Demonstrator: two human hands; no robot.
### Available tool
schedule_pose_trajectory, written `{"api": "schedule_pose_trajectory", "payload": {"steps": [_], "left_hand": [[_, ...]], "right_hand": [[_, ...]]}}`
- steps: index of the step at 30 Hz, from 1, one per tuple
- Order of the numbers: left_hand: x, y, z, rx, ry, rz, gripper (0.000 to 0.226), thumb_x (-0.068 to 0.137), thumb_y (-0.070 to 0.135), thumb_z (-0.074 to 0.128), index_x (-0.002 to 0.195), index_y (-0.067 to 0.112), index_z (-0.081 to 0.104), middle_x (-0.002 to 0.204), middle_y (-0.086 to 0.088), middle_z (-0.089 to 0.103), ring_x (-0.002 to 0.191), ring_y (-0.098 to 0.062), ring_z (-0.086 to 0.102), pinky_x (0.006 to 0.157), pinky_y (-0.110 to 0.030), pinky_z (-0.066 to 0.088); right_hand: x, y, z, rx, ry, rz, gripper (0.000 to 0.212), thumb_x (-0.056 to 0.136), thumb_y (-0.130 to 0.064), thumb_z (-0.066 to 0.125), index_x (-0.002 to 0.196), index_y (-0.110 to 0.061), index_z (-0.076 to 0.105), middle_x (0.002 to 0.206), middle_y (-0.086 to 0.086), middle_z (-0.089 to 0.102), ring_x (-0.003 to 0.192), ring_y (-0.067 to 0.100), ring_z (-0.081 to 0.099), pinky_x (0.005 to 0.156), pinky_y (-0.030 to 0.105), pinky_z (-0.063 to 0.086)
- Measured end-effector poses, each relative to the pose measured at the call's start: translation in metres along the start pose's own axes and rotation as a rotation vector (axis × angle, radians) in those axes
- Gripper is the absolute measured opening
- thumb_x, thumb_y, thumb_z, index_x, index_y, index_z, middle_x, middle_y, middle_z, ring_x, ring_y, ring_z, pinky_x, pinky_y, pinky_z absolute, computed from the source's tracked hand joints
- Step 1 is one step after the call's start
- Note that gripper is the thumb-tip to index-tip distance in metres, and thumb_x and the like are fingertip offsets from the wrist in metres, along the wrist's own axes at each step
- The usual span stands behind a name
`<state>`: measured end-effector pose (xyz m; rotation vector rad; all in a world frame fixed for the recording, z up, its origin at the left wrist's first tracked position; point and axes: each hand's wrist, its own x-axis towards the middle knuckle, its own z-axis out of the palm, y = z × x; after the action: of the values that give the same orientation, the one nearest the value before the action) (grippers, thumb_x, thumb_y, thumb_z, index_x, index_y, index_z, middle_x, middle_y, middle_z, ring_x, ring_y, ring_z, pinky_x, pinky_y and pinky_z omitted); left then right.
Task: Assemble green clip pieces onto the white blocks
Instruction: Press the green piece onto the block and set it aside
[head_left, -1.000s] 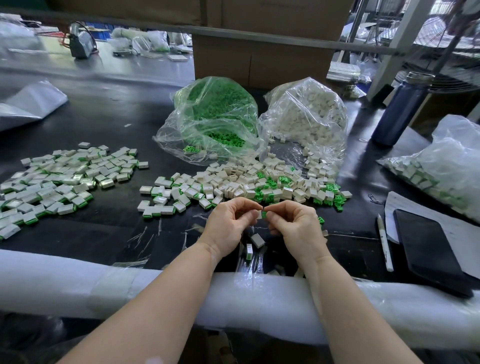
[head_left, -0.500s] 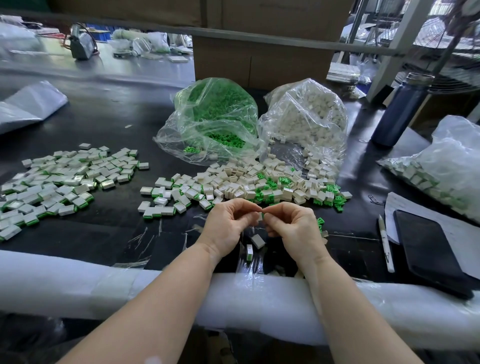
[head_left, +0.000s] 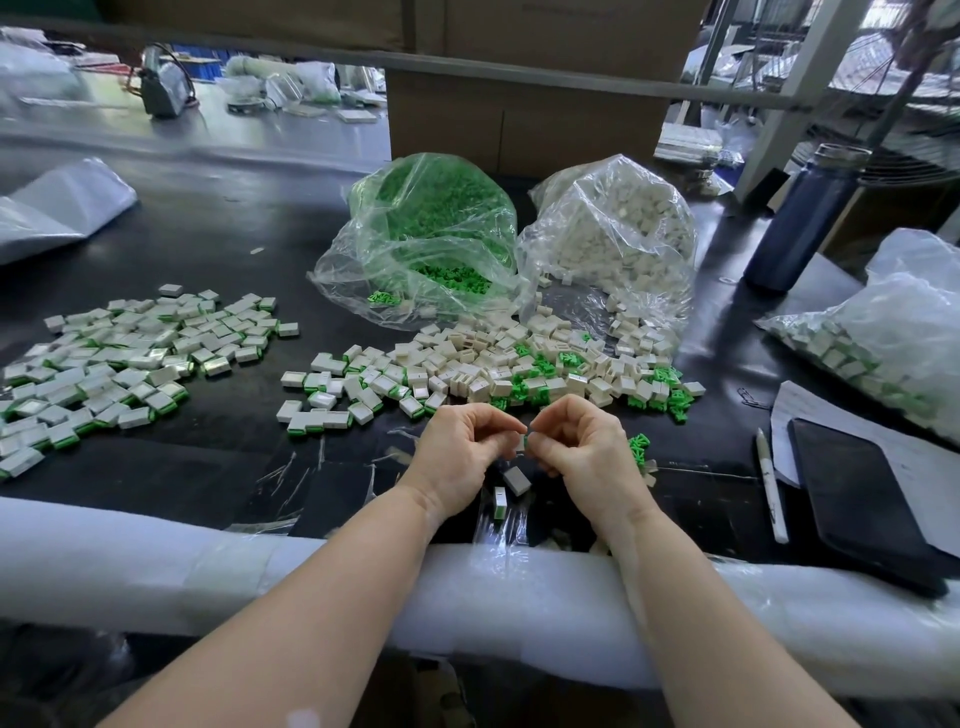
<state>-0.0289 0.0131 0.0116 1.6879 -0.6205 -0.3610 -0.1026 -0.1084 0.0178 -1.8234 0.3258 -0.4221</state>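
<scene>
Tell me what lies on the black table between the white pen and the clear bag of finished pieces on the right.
In the head view, a black phone lying on white paper fills that stretch.

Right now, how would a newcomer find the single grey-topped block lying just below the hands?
Start at the white foam roll along the table's near edge. Just beyond it, between the two wrists, lies the grey-topped block. Beside it, a white block stands on end with green at its base; the grey-topped one lies flat and tilted.

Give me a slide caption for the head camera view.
Both hands pinch a small white block above mixed green clips and blocks.
</scene>
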Motion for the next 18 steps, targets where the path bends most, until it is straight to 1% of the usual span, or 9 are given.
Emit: {"api": "schedule_pose_trajectory", "payload": {"steps": [5, 7, 10, 13, 16, 18], "left_hand": [[0.0002, 0.0000, -0.0006, 0.016, -0.026, 0.004, 0.022, 0.083, -0.005, 0.063, 0.075, 0.015, 0.067, 0.068, 0.003, 0.064, 0.058, 0.002, 0.059, 0.066, -0.011, 0.048], [0.0001, 0.0000, -0.0004, 0.036, -0.043, 0.003, 0.022, 0.083, -0.004, 0.063, 0.075, 0.016, 0.067, 0.068, 0.005, 0.064, 0.059, 0.004, 0.059, 0.067, -0.010, 0.048], [-0.0005, -0.0004, 0.0009, 0.075, -0.072, 0.001, 0.019, 0.083, -0.002, 0.064, 0.077, 0.016, 0.067, 0.070, 0.004, 0.064, 0.065, -0.001, 0.060, 0.071, -0.012, 0.050], [-0.0009, 0.0007, 0.0015, 0.062, -0.049, 0.019, 0.017, 0.084, 0.000, 0.063, 0.080, 0.016, 0.067, 0.073, 0.004, 0.066, 0.068, -0.003, 0.061, 0.073, -0.012, 0.050], [-0.0014, 0.0023, 0.0013, 0.033, -0.031, 0.032, 0.010, 0.084, 0.002, 0.064, 0.089, 0.010, 0.069, 0.083, -0.005, 0.070, 0.077, -0.009, 0.065, 0.078, -0.017, 0.052], [-0.0022, 0.0025, 0.0011, 0.027, -0.053, 0.036, 0.017, 0.080, 0.001, 0.068, 0.093, 0.011, 0.067, 0.086, -0.005, 0.070, 0.079, -0.011, 0.065, 0.079, -0.019, 0.053]], "right_hand": [[0.0016, 0.0025, -0.0008, 0.017, -0.031, 0.021, 0.022, 0.078, 0.007, 0.065, 0.072, -0.012, 0.058, 0.066, 0.008, 0.062, 0.058, 0.013, 0.057, 0.056, 0.021, 0.046], [0.0016, 0.0035, -0.0015, 0.020, -0.052, 0.028, 0.022, 0.078, 0.007, 0.066, 0.072, -0.013, 0.058, 0.062, 0.004, 0.062, 0.054, 0.009, 0.057, 0.054, 0.018, 0.045], [0.0012, 0.0041, -0.0026, -0.005, -0.075, 0.026, 0.023, 0.078, 0.008, 0.066, 0.071, -0.013, 0.058, 0.057, -0.004, 0.063, 0.053, 0.006, 0.060, 0.052, 0.015, 0.044], [0.0023, 0.0034, -0.0013, 0.032, -0.039, 0.010, 0.020, 0.077, 0.008, 0.066, 0.072, -0.010, 0.059, 0.056, -0.002, 0.062, 0.049, 0.004, 0.057, 0.050, 0.014, 0.044], [0.0031, 0.0031, -0.0017, 0.117, 0.023, 0.020, 0.017, 0.078, 0.006, 0.066, 0.073, -0.007, 0.059, 0.052, -0.003, 0.061, 0.046, 0.004, 0.055, 0.046, 0.015, 0.043], [0.0037, 0.0036, -0.0022, 0.159, 0.040, 0.036, 0.016, 0.080, 0.005, 0.066, 0.074, -0.007, 0.060, 0.052, -0.003, 0.062, 0.047, 0.005, 0.057, 0.046, 0.015, 0.044]]}}
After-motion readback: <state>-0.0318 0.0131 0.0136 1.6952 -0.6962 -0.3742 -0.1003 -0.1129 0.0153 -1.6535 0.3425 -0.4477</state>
